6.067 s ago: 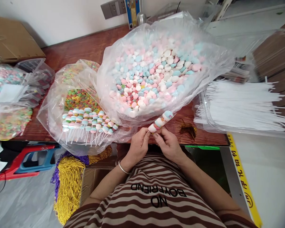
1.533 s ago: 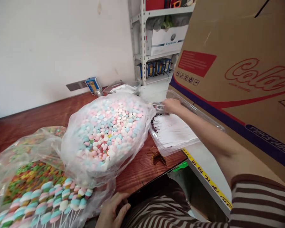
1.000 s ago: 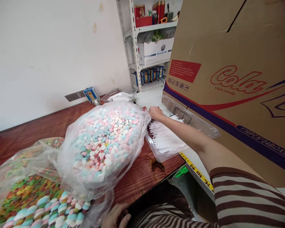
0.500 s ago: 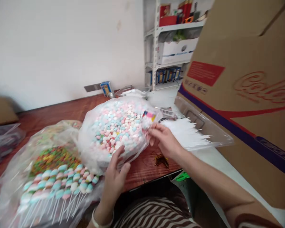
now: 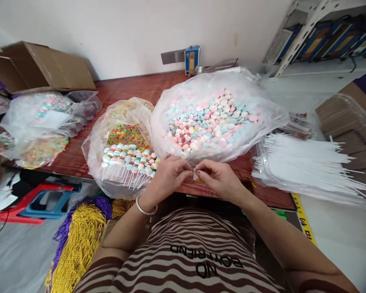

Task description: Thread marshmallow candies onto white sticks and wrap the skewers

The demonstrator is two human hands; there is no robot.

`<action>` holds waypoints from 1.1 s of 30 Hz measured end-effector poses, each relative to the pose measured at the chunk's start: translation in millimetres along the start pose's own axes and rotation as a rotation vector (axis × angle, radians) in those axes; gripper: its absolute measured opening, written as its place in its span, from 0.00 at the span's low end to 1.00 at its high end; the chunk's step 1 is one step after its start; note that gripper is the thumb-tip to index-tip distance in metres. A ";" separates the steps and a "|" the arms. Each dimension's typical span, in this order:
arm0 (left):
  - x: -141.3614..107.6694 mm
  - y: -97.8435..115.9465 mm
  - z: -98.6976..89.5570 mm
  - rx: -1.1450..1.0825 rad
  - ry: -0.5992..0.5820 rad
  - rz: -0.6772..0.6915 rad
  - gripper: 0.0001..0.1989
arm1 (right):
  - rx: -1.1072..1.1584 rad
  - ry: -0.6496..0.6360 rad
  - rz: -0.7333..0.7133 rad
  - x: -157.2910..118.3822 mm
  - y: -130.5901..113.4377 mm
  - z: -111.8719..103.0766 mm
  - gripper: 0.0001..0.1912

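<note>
Your right hand (image 5: 219, 181): pinching a small printed wrapper (image 5: 197, 176). Your left hand (image 5: 172, 177): curled just beside, grip unclear. Beyond, on the bench (image 5: 76, 160): a bag of pastel candies (image 5: 262, 112).

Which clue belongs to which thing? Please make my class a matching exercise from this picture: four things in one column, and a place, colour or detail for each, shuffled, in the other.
Things
1. left hand
2. loose white sticks
3. large bag
4. blue box

Clues
A. stands near the wall, beside the sockets
B. shows pink, white and pale blue pieces
C. has a pale bangle at its wrist
D. in a clear tray

Pairs: 1-C, 2-D, 3-B, 4-A
</note>
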State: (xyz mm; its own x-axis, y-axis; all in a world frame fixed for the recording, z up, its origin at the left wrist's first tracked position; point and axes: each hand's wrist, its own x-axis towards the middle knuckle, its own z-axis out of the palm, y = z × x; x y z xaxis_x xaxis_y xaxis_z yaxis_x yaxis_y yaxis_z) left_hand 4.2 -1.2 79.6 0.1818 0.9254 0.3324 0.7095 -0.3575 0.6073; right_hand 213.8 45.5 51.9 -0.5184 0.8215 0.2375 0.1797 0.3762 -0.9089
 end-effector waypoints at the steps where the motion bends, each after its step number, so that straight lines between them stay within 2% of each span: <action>1: -8.9 2.6 1.1 0.025 0.174 -0.016 0.02 | 0.021 0.093 0.012 2.9 1.1 5.2 0.06; 3: -29.1 6.9 6.5 -0.011 0.530 -0.091 0.05 | 0.179 0.297 0.045 8.3 5.3 16.5 0.08; 4: -38.6 8.0 10.5 -0.098 0.590 -0.146 0.07 | 0.288 0.377 0.061 10.6 7.8 22.2 0.09; 5: -46.5 8.2 15.1 -0.240 0.543 -0.224 0.09 | 0.390 0.432 0.071 12.4 9.8 28.1 0.10; 7: -55.5 5.8 25.0 -0.648 0.288 -0.413 0.20 | 0.505 0.462 0.078 13.7 11.3 40.4 0.11; 8: -56.6 3.6 29.4 -0.848 0.211 -0.487 0.26 | 0.515 0.449 0.076 13.1 10.5 46.8 0.11; 9: -55.9 1.1 33.1 -1.012 0.177 -0.541 0.30 | 0.502 0.423 0.071 11.7 8.9 53.1 0.10; 11: -51.5 -3.8 37.7 -1.182 0.257 -0.597 0.30 | 0.442 0.348 0.059 7.6 4.3 64.8 0.09; 15: -44.9 -12.3 38.9 -1.171 0.447 -0.656 0.16 | 0.380 0.223 0.037 1.6 -1.9 78.6 0.09; 20: -49.8 -27.4 39.7 -1.274 0.572 -0.726 0.17 | 0.480 0.162 0.136 3.4 4.1 78.4 0.13; 23: -55.1 -37.1 40.4 -1.322 0.602 -0.738 0.17 | 0.510 0.137 0.209 5.4 10.3 80.7 0.16; 27: -60.8 -42.2 41.3 -1.384 0.595 -0.801 0.18 | 0.609 0.064 0.312 8.5 15.4 95.3 0.23; 30: -64.5 -42.2 43.3 -1.395 0.575 -0.816 0.18 | 0.674 -0.023 0.402 11.7 17.0 107.0 0.19; 33: -68.3 -43.8 46.4 -1.383 0.593 -0.824 0.16 | 0.629 -0.004 0.428 14.8 18.6 112.6 0.16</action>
State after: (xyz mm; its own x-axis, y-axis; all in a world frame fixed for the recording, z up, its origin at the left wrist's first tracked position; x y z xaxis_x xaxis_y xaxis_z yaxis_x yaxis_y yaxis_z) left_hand -7.6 -42.8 -3.2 -0.3859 0.8511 -0.3561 -0.6495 0.0235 0.7600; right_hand 115.4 16.4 0.0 -0.5136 0.8390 -0.1797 -0.1439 -0.2907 -0.9459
